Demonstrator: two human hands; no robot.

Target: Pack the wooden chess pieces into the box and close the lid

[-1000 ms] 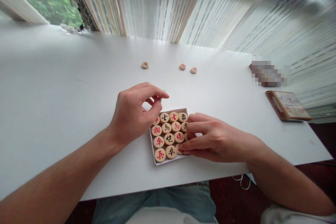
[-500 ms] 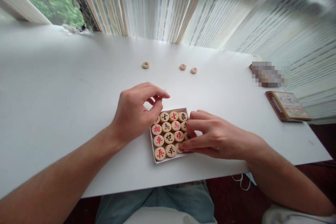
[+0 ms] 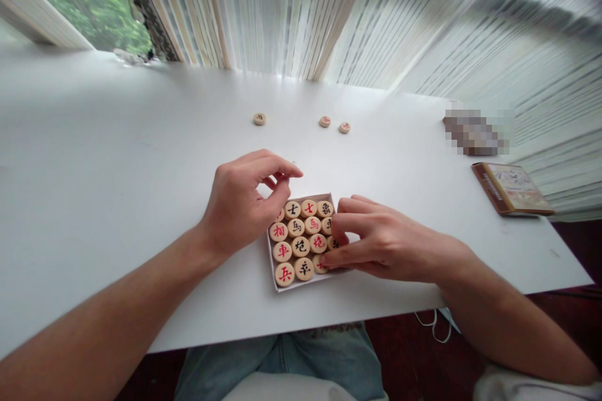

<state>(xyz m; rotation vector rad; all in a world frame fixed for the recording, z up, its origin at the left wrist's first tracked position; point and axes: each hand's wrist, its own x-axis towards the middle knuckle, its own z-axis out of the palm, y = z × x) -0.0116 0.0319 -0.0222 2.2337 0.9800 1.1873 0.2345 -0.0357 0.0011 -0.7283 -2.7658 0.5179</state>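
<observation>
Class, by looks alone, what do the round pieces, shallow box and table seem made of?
Round pieces: probably wood, smooth, by their pale tan sides. Shallow box: likely matte cardboard, from its thin white walls. Table: perhaps laminate, smooth white with soft sheen.

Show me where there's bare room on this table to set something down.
Bare: the white tabletop left of the left hand and forearm; also the stretch between the right hand and the flat, brown-edged rectangular box.
Crowded: the shallow white box packed with round pale wooden pieces, with both hands over its edges.
</observation>
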